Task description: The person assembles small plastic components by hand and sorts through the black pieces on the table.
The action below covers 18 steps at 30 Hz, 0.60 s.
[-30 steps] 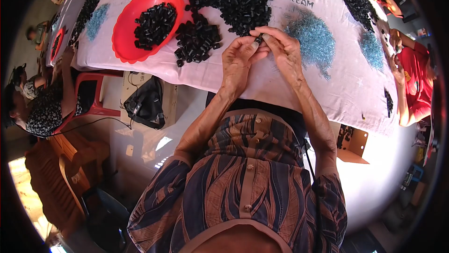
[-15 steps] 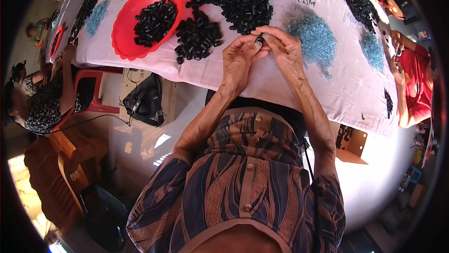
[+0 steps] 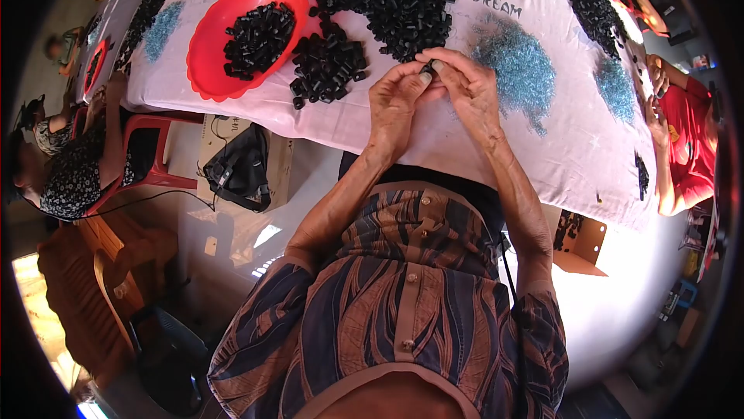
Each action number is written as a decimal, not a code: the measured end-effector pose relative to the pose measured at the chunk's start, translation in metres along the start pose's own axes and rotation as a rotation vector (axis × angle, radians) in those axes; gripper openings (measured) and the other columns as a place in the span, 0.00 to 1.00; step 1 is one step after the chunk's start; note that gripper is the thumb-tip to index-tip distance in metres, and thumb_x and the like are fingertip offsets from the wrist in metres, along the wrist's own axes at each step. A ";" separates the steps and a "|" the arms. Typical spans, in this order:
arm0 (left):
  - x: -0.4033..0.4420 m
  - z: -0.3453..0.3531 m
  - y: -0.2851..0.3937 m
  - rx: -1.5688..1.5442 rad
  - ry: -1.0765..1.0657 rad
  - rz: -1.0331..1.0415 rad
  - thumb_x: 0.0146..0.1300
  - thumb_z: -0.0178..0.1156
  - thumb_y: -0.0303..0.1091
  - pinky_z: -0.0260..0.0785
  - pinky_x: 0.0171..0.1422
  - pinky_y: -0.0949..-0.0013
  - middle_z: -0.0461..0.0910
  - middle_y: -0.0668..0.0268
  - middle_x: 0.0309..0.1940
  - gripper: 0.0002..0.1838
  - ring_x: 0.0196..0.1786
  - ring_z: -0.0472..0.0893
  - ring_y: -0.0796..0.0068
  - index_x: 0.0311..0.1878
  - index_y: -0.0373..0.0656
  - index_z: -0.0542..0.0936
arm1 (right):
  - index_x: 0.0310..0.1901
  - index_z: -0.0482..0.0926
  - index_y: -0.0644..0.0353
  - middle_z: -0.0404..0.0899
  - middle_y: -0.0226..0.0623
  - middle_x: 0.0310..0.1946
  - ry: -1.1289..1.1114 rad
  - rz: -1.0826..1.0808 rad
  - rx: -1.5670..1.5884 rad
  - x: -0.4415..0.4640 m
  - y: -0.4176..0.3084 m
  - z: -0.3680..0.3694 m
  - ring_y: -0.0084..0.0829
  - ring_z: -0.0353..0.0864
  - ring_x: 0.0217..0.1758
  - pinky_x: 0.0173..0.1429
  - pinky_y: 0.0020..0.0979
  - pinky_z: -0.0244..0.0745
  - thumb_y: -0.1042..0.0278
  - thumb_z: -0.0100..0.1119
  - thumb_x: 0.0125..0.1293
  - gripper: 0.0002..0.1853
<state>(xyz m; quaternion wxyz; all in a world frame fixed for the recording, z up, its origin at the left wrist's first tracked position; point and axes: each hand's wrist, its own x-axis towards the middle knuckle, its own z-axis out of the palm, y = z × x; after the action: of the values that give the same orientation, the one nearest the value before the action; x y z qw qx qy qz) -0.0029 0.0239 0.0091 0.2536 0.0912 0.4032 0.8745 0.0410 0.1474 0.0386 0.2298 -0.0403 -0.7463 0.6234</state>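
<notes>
Between my fingertips, just in front of the large heap, is a small black cylindrical piece. My left hand pinches it from one side with thumb and forefinger. From the other side my right hand closes its thumb and fingers on the same piece, partly covering it. Beyond my hands lies a big pile of black cylindrical pieces. A smaller pile of such pieces is to the left of my left hand. Right of my right hand spreads a heap of small clear-blue bits, too fine to make out singly.
A red scalloped basin holding more black pieces stands left on the pink printed cloth. Co-workers sit at both sides, one in a red shirt. A red chair and a box with a black bag are below left.
Both hands stay together on the small black piece, with only slight finger movement. The whole view has shifted very slightly.
</notes>
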 end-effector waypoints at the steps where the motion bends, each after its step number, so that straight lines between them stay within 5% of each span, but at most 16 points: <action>1: 0.001 -0.001 -0.001 0.014 -0.003 -0.007 0.69 0.57 0.25 0.79 0.55 0.67 0.83 0.60 0.44 0.08 0.46 0.84 0.68 0.50 0.36 0.80 | 0.48 0.82 0.64 0.87 0.37 0.40 0.000 0.002 0.000 0.000 0.003 0.000 0.21 0.86 0.38 0.41 0.22 0.81 0.79 0.53 0.69 0.10; 5: -0.001 0.004 0.003 0.050 0.006 -0.003 0.71 0.54 0.23 0.81 0.54 0.70 0.83 0.56 0.45 0.12 0.46 0.85 0.69 0.54 0.29 0.78 | 0.48 0.82 0.64 0.86 0.36 0.38 0.012 0.005 0.004 0.001 -0.003 0.000 0.21 0.86 0.34 0.36 0.21 0.80 0.80 0.53 0.69 0.10; 18: -0.002 0.002 0.004 0.103 -0.014 -0.007 0.70 0.55 0.25 0.80 0.54 0.66 0.83 0.55 0.46 0.13 0.47 0.85 0.66 0.55 0.30 0.79 | 0.47 0.82 0.64 0.85 0.34 0.38 -0.025 0.074 0.052 -0.001 -0.011 0.003 0.22 0.86 0.35 0.38 0.22 0.82 0.82 0.50 0.69 0.11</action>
<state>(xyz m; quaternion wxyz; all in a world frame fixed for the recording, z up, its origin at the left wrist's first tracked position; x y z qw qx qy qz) -0.0021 0.0221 0.0136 0.2546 0.1090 0.4462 0.8510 0.0435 0.1423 0.0483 0.1979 -0.0541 -0.7308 0.6510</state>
